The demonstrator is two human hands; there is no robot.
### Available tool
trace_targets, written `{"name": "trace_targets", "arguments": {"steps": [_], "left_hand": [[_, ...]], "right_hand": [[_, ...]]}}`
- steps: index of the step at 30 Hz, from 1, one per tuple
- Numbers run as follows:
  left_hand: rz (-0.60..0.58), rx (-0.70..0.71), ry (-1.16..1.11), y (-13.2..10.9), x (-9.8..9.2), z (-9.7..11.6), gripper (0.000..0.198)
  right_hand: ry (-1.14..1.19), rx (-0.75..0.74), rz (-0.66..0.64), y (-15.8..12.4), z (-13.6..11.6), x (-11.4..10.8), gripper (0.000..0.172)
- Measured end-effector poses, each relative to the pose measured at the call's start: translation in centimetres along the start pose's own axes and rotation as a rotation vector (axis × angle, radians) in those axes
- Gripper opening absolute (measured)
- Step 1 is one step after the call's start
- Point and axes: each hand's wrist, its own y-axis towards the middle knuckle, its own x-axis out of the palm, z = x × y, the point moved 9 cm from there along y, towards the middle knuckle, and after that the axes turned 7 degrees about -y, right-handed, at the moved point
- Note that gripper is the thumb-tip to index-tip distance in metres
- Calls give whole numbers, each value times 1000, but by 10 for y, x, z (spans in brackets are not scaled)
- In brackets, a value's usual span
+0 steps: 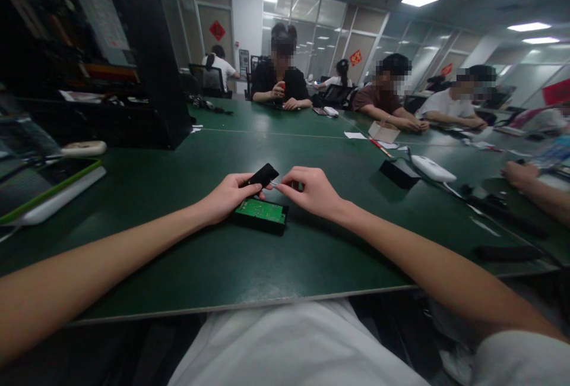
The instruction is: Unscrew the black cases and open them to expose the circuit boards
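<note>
My left hand [227, 196] is closed around a small flat black piece [263, 174], tilted up above the table. My right hand [312, 191] pinches something tiny and pale at its fingertips, right beside that black piece; I cannot make out what it is. Just below both hands a black case with a green circuit board [260, 211] on top lies flat on the green table [267, 267]. Both forearms reach in from the near edge.
A tall black rack [93, 53] stands at the left, with a green-edged tray [53, 187] in front of it. A black box [398, 173] and a white device [433, 168] lie at right, with cables nearby. Several people sit along the far and right sides.
</note>
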Motion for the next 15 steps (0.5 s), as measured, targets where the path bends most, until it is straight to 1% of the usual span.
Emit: {"name": "trace_targets", "arguments": {"steps": [2, 4, 9, 11, 13, 15], "left_hand": [[-14, 34, 46, -1, 1, 3, 32], [-26, 63, 108, -2, 2, 5, 30], [-42, 128, 234, -3, 4, 9, 32], [-44, 156, 286, -3, 3, 12, 33], [-53, 180, 345, -3, 3, 15, 34], [-82, 227, 421, -4, 6, 21, 33]], "right_hand": [[108, 87, 3, 1, 2, 6, 34], [168, 156, 12, 2, 5, 11, 32], [269, 243, 11, 2, 10, 17, 25], [361, 313, -1, 2, 14, 19, 24], [478, 401, -26, 1, 19, 24, 24], [570, 463, -57, 0, 22, 30, 29]]}}
